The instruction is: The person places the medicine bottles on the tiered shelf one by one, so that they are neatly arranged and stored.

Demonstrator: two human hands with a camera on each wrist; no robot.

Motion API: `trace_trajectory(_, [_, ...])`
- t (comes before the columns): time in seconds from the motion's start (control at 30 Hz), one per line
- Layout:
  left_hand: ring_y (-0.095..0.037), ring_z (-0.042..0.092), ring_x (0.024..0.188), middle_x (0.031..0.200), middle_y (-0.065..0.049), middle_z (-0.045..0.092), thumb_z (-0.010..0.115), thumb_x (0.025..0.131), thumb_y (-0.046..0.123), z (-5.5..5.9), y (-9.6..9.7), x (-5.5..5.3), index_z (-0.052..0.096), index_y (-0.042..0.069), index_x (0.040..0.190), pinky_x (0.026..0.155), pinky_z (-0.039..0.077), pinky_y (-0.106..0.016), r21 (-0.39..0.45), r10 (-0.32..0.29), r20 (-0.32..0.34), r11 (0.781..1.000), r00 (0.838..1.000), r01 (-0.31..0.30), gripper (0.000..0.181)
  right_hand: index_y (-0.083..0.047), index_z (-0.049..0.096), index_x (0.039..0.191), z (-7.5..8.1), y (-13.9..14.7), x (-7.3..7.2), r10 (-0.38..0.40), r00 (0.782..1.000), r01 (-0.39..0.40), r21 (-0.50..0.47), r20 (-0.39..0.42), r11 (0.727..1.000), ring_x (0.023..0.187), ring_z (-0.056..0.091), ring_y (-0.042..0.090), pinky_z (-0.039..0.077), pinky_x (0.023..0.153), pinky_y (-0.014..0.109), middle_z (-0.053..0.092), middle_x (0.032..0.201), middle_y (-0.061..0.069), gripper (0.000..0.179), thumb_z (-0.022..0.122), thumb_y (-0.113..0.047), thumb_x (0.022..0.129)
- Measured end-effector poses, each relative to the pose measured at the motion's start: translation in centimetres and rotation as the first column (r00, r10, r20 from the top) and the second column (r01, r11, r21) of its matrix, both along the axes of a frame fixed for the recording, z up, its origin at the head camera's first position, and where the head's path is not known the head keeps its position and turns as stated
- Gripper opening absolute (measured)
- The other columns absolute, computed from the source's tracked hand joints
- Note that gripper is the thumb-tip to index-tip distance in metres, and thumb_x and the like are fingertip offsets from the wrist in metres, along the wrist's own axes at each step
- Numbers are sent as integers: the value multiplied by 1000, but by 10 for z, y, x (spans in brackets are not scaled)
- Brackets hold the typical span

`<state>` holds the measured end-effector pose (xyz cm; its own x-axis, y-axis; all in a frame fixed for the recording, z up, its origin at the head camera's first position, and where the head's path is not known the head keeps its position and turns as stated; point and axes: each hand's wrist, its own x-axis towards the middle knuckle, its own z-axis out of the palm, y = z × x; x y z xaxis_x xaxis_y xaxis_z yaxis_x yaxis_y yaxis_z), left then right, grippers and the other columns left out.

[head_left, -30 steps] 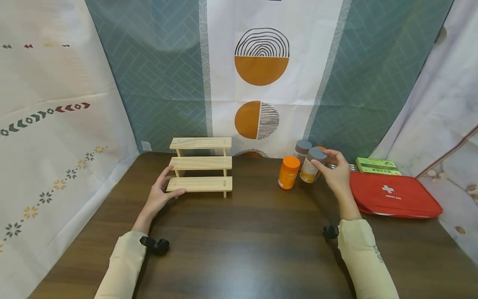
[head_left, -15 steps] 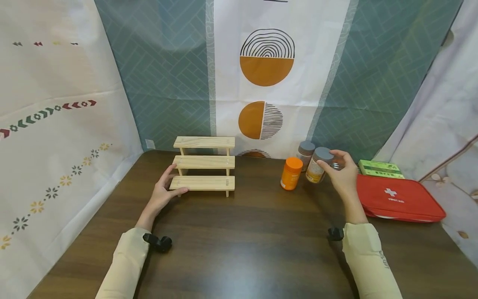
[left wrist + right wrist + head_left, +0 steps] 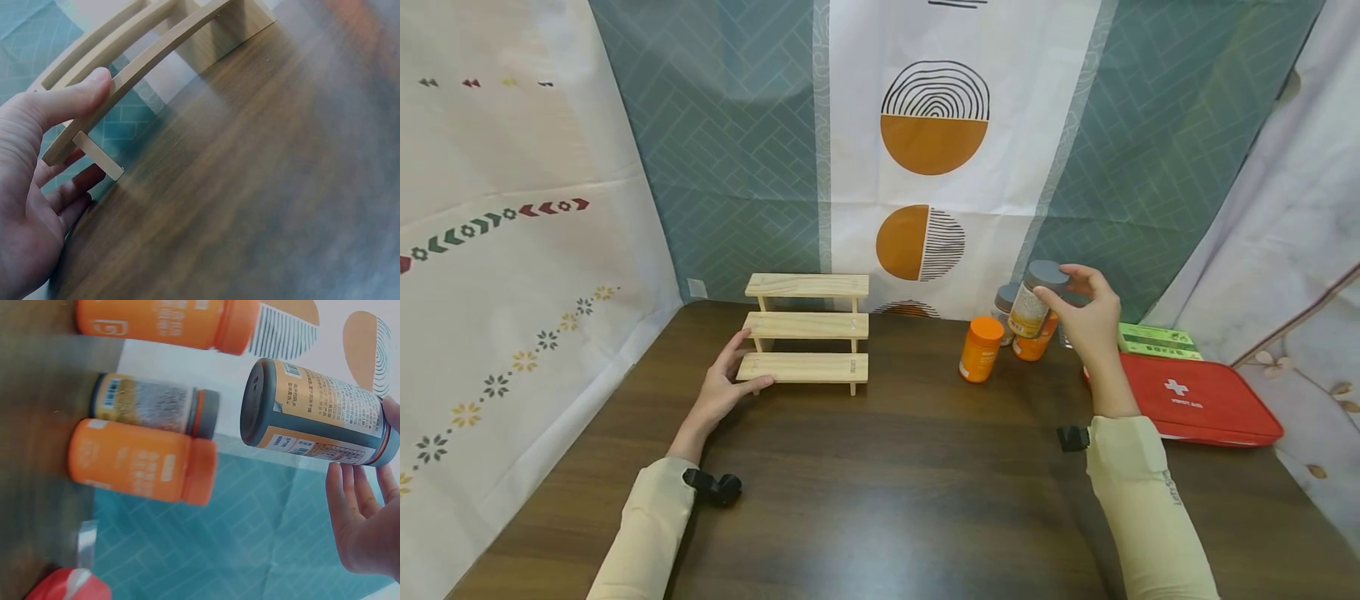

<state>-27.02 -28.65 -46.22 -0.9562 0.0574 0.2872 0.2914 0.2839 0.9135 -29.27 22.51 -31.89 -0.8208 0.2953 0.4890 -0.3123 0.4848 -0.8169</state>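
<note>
My right hand (image 3: 1093,325) pinches a supplement bottle (image 3: 1027,310) by its grey lid. In the right wrist view this bottle (image 3: 312,415) hangs in the air, its dark base clear of the table. Behind and below it stand an orange bottle (image 3: 140,459) and another grey-lidded bottle (image 3: 153,405). A second orange bottle (image 3: 981,350) stands to their left. My left hand (image 3: 718,390) grips the left end of a three-step wooden display stand (image 3: 805,367); in the left wrist view the thumb lies on the lowest board (image 3: 144,69), with the other fingers beneath and behind it.
At the right of the brown table (image 3: 880,500) lies a red first-aid pouch (image 3: 1206,404), with a green box (image 3: 1159,342) behind it. Something silvery, partly hidden, sits behind my right hand. A patterned cloth (image 3: 910,208) hangs along the table's back edge.
My right hand has raised the grey-lidded bottle off the table, uncovering the orange bottle behind it. The left hand keeps its hold on the stand, which has not moved on the table.
</note>
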Motion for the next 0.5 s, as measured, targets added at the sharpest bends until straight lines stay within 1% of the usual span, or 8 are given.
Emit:
trace_trajectory(0.2, [8, 53, 104, 137, -26, 48, 75, 84, 4, 1, 2, -1, 20, 24, 157, 77, 47, -11, -3, 2, 8, 1000, 1000, -2, 93, -8, 63, 123, 15, -11, -5, 37, 999, -36, 22, -36, 999, 93, 52, -3, 45, 73, 6, 55, 101, -22, 47, 79, -24, 82])
trace_trajectory(0.33, [6, 53, 103, 136, -24, 48, 75, 85, 5, 1, 3, -1, 20, 25, 157, 75, 48, -14, -1, -3, 13, 1000, 1000, 3, 93, -5, 62, 124, 26, -24, -10, 65, 997, -63, 35, -50, 997, 92, 52, -3, 45, 74, 7, 58, 104, -13, 48, 79, -23, 83])
trace_trajectory(0.43, [6, 54, 102, 135, -24, 49, 75, 84, 4, 1, 2, 0, 20, 25, 157, 73, 48, -15, -3, 2, 10, 1000, 1000, -2, 93, -5, 62, 124, 32, -37, -15, 78, 995, -77, 26, -59, 997, 93, 51, -2, 46, 75, 7, 59, 108, -6, 48, 78, -24, 83])
trace_trajectory(0.5, [6, 54, 102, 135, -24, 49, 75, 84, 4, 1, 2, 0, 20, 25, 157, 73, 48, -15, -4, 5, 15, 1000, 1000, -5, 93, -5, 62, 125, 36, -44, -18, 83, 994, -82, 11, -69, 997, 94, 51, -3, 46, 77, 9, 60, 110, -4, 48, 78, -25, 84])
